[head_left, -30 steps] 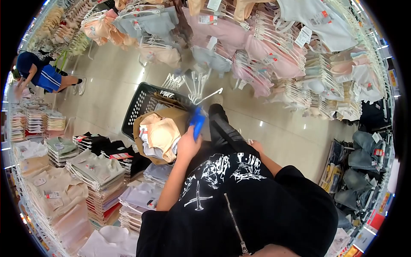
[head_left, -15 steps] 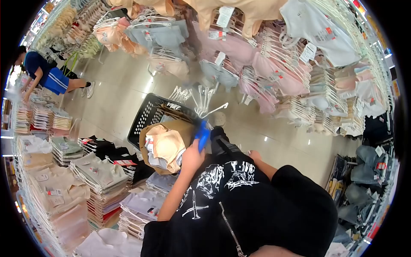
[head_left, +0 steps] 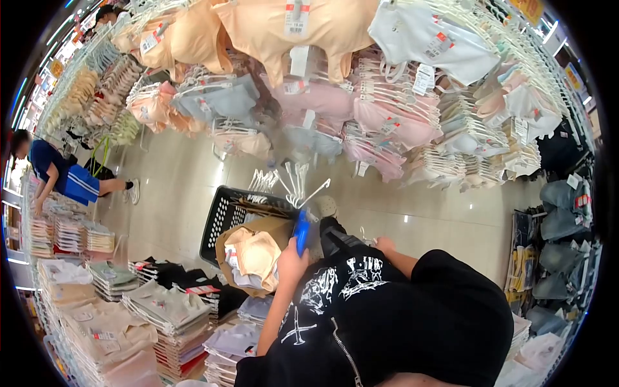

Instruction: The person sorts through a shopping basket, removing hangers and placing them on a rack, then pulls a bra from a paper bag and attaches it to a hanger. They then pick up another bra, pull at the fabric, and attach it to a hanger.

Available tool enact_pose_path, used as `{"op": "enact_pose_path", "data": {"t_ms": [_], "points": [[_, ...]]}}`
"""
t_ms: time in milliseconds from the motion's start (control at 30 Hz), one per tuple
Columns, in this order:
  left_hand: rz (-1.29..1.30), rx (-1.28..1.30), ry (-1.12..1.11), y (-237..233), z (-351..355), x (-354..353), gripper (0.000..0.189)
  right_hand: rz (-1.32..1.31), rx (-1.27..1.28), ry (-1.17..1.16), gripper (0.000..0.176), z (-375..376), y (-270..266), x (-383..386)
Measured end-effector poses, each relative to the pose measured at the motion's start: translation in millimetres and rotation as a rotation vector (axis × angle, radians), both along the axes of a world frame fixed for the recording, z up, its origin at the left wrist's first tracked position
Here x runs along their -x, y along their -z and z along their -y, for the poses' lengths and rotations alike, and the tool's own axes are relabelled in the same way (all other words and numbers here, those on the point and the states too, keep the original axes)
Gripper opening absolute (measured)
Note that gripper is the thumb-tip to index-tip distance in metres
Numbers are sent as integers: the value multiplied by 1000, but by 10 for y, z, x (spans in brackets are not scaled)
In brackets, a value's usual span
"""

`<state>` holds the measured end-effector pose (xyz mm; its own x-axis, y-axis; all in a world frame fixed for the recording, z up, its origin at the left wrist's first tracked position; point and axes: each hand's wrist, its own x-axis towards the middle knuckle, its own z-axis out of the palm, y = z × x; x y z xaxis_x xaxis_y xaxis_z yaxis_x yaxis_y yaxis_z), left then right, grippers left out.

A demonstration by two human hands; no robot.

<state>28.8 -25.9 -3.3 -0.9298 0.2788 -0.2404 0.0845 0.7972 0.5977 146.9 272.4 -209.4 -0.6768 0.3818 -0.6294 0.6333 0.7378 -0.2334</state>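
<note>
My left hand (head_left: 292, 263) is wrapped round a blue handle-like object (head_left: 301, 227) whose exact kind I cannot tell. White plastic hangers (head_left: 298, 187) fan out just above its top end. Beside that hand stands a black basket (head_left: 207, 222) with holes in its wall. In it sits an open cardboard box (head_left: 227, 264) with beige bras (head_left: 253, 253) and pale garments inside. My right hand (head_left: 385, 245), partly hidden by my black shirt, is closed at waist height, with the hook of a white hanger (head_left: 364, 235) showing at its fingers.
Racks of hanging bras (head_left: 387, 122) run across the far side, with peach bras (head_left: 290, 32) on top. Stacked folded garments (head_left: 164, 306) lie at the near left. Jeans (head_left: 560, 226) hang at the right. A person in blue (head_left: 64, 171) reaches to a shelf on the left.
The view has tilted up and shifted, so the racks and basket sit lower in it. The blue object looks sharper and more upright. A hanger hook now shows by my right hand.
</note>
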Motion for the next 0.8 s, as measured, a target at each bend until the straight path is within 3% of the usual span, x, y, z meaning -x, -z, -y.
{"op": "enact_pose_path", "data": {"t_ms": [267, 367, 800], "points": [[-12, 4, 15, 42, 46, -13, 43, -33, -24, 204, 42, -25, 50, -98], [5, 18, 7, 18, 44, -11, 43, 61, 24, 132, 42, -13, -201, -50], [-13, -70, -20, 33, 165, 29, 41, 52, -47, -153, 42, -178, -60, 516]]}}
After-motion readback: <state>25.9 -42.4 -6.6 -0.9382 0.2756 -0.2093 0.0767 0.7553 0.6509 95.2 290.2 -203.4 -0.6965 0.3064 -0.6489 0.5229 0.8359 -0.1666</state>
